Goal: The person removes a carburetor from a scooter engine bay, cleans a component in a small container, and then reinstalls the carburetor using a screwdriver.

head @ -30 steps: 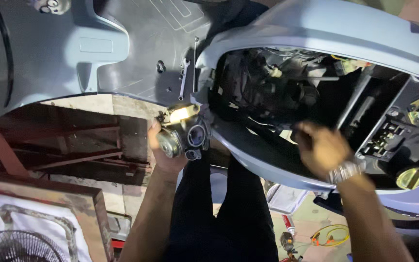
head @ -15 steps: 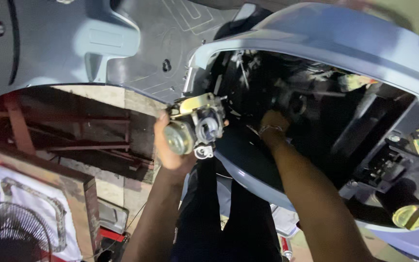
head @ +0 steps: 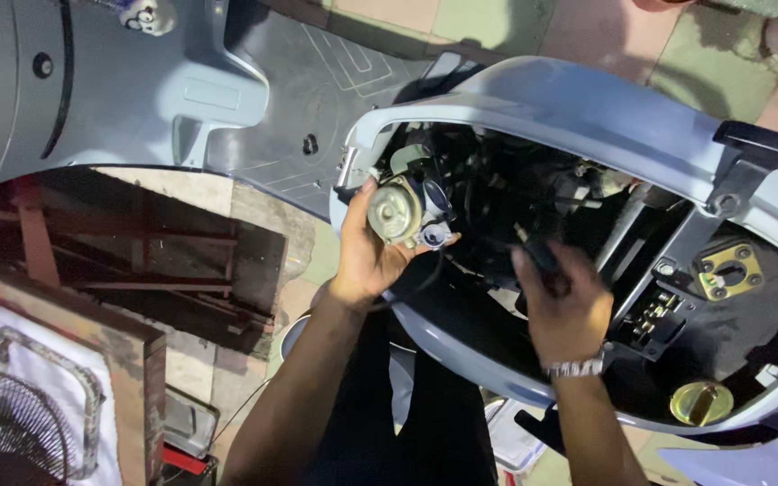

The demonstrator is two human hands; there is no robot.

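Note:
My left hand (head: 364,259) holds a small metal carburetor (head: 404,211) with a round brass-coloured cap, at the front rim of the open engine bay of a pale blue scooter body (head: 578,108). A black cable hangs from the part. My right hand (head: 562,306), wearing a metal watch, is inside the bay and grips a black hose or cable end (head: 540,256); it is blurred. Dark engine parts and hoses (head: 515,189) fill the bay beyond both hands.
A brass fuel cap (head: 701,401) and a metal seat latch plate (head: 729,270) sit at the right of the bay. The grey footboard (head: 254,90) lies ahead. A wooden bench (head: 92,333), a fan (head: 6,432) and a red metal frame (head: 38,234) stand left.
My left hand has carried the carburetor up and right to the bay rim. My right hand has pulled back toward me inside the bay, with a black hose end in it.

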